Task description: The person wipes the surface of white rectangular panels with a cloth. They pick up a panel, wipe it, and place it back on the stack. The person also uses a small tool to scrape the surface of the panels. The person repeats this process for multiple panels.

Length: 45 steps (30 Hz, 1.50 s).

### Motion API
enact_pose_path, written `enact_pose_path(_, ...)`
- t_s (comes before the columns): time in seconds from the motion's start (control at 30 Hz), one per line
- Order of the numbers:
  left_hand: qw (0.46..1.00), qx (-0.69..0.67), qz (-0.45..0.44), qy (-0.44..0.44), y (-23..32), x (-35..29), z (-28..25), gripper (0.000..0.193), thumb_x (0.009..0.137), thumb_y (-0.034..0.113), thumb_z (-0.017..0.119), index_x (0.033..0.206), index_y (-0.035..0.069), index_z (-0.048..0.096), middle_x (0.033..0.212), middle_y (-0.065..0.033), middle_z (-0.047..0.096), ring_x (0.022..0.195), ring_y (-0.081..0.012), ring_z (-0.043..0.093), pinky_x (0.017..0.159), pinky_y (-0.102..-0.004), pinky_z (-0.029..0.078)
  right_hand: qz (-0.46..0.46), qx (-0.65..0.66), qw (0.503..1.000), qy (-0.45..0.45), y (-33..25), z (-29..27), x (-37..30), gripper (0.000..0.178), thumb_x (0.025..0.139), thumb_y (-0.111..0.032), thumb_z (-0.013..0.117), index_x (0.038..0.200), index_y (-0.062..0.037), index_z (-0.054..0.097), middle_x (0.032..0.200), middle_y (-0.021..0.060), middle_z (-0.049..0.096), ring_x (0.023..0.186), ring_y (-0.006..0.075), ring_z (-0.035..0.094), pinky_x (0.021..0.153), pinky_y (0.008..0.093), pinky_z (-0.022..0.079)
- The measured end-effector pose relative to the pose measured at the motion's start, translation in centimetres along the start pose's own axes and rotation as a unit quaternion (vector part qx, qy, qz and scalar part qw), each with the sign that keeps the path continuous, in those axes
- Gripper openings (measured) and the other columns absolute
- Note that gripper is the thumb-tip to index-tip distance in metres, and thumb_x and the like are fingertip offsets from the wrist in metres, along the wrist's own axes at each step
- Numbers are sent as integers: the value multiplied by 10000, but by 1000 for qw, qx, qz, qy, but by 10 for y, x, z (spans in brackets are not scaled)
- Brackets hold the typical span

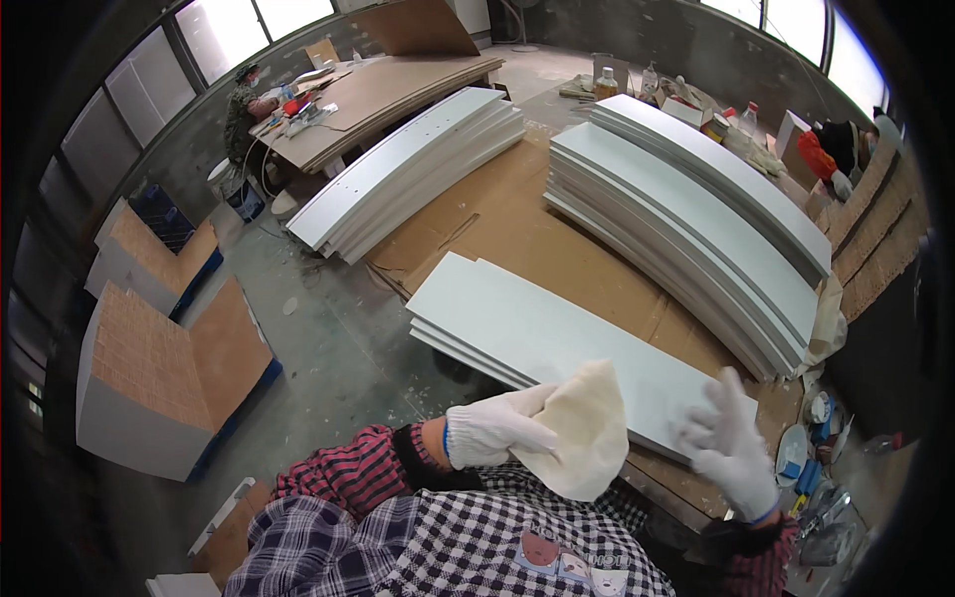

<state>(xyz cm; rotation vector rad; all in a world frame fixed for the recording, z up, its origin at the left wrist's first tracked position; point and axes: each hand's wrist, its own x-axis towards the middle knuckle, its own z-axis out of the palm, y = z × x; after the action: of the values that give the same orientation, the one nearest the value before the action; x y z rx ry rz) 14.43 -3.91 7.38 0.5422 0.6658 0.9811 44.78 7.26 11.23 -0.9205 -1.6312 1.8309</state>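
My left hand, in a white knit glove, is closed on one edge of a cream-coloured cloth. The cloth hangs in front of my body, at the near edge of a low stack of white panels. My right hand, gloved too, is raised at the right end of this stack with its fingers spread and nothing in it. Whether its fingertips touch the top panel I cannot tell.
Taller stacks of white panels stand at the far left and right of the brown-covered table. Tools and a white tub crowd the right. One person is at a far-left table, another at the far right.
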Motion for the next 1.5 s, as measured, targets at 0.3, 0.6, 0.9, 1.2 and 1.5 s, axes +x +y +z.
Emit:
enact_pose_path(0.3,987,90,131,-22,17,-30,-25,771,867,53,691,1513,11,272,1393,-136,486,1276,-204,483,1068,-350,414,146,134,978,-67,27,104,59,468,830,-17,720,1271,33,570,1255,99,609,1065,171,617,923,321,509)
enact_pose_path(0.6,726,349,309,505,37,-56,-197,484,1018,367,519,1332,0,527,1249,-170,629,1200,-237,575,1028,-314,424,-125,-643,753,-60,11,100,93,478,806,-261,750,1230,-94,607,1110,194,553,982,375,602,875,414,512)
enact_pose_path(0.9,747,315,305,499,7,-29,-200,452,1043,361,444,1294,3,559,1228,-184,634,1176,-274,584,1026,-346,416,-144,-583,796,-80,30,196,217,283,913,-293,594,1107,-89,617,1040,210,609,953,394,629,787,453,537)
enact_pose_path(1.2,761,326,247,503,19,-35,-193,459,1027,363,456,1290,4,563,1244,-199,620,1186,-305,571,1028,-358,411,-210,-545,809,-65,53,275,298,268,917,-282,578,1022,-36,593,995,242,634,998,415,599,841,478,509)
enact_pose_path(1.5,753,325,291,492,11,-30,-198,416,1025,340,484,1251,4,581,1203,-196,637,1150,-317,590,1005,-376,437,-206,-562,799,45,44,196,200,249,924,-240,613,1090,-55,605,910,220,663,793,402,671,687,473,551)
